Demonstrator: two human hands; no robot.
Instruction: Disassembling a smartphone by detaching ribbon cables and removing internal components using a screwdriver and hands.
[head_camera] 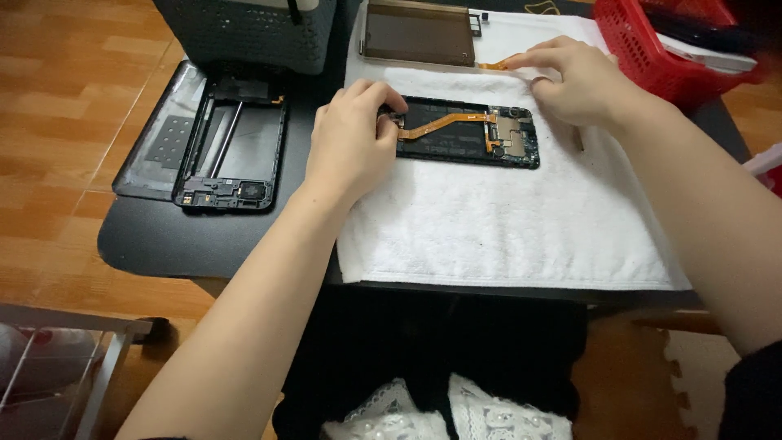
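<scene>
An opened phone body (468, 134) with an orange flex cable across its circuit board lies on a white towel (505, 220). My left hand (350, 143) rests on the phone's left end, fingertips pinching at a small part there. My right hand (570, 77) sits just above the phone's right end, fingers pressed on the towel near a loose orange strip (497, 63). Whether it grips anything is hidden.
A black phone frame (236, 155) and a grey back cover (159, 134) lie on the dark table at left. A brown translucent tray (417, 33) sits at the back, a grey basket (244, 28) beside it, a red basket (652, 45) at right.
</scene>
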